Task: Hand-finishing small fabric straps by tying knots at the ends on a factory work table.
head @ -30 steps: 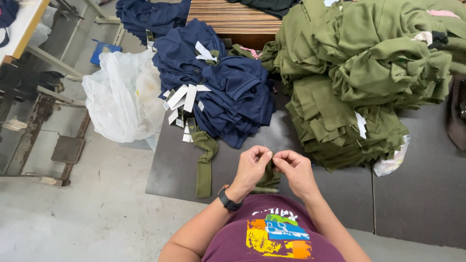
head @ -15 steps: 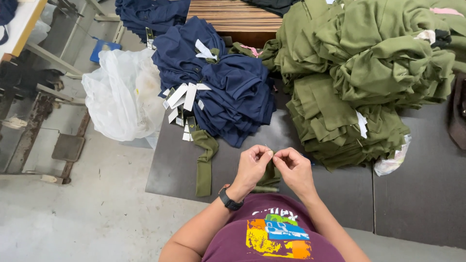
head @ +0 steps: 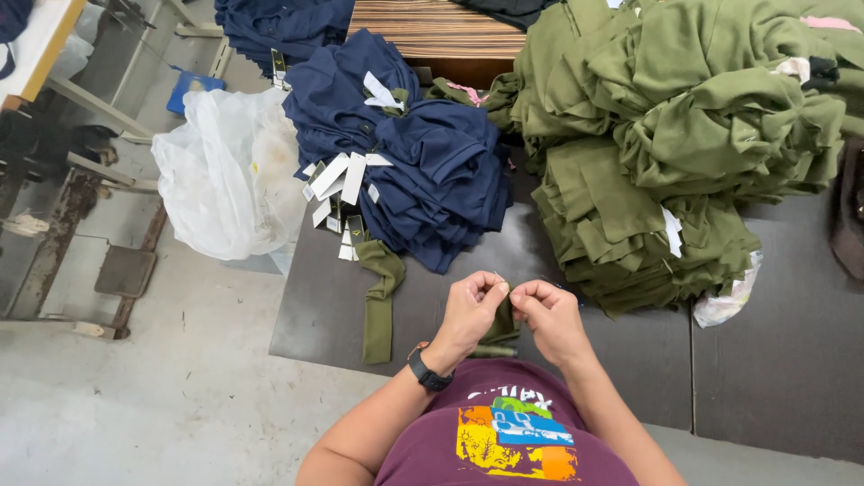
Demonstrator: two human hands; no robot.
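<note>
Hands, left (head: 472,308) and right (head: 551,310), both pinch an olive strip (head: 500,322); navy pile (head: 423,171) beyond left, olive pile (head: 666,153) beyond right, another strip (head: 380,301) leftward.

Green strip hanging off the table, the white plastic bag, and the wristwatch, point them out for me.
green strip (head: 379,306), head view, middle of its length
white plastic bag (head: 225,175), head view, its bulging front
wristwatch (head: 428,373), head view, its black band

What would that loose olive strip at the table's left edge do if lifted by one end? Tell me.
The olive strip would probably go limp and dangle: it already bends and hangs over the table edge. It looks thin, so likely light. It is flat cloth, so it should not roll.
</note>
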